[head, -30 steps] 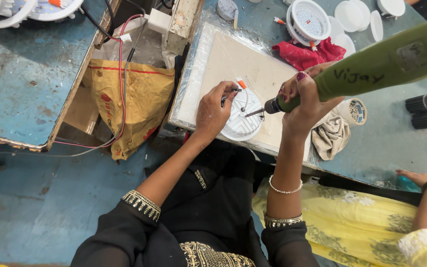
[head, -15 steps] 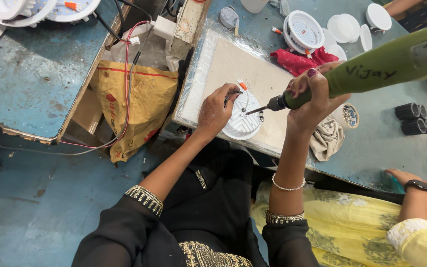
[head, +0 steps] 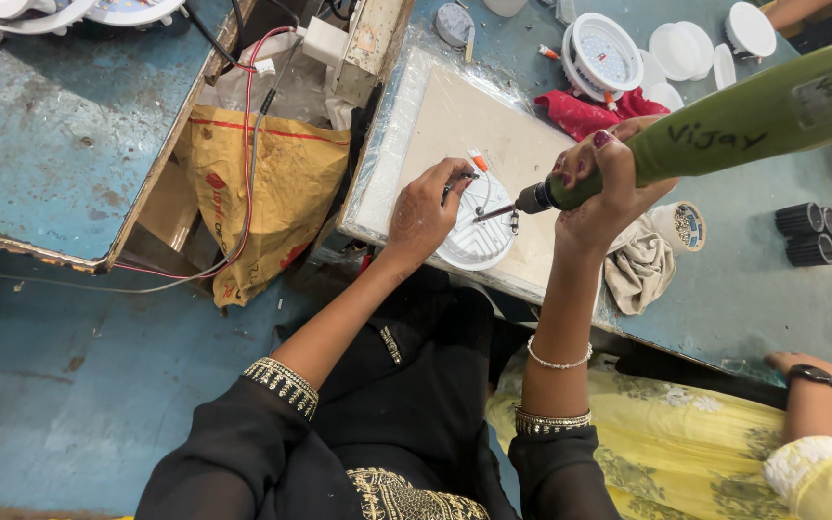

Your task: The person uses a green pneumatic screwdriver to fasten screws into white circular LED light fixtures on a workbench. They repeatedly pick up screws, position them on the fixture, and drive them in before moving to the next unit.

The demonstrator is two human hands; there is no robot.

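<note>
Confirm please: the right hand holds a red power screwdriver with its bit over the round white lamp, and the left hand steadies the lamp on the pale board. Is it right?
Not quite. In the head view the power screwdriver in the right hand is green, not red. Its bit is over the round white lamp, and the left hand steadies it on the pale board.

free: bare board [head: 455, 116] left of hands | blocked: red cloth [head: 585, 111], rag [head: 637, 270] right
</note>
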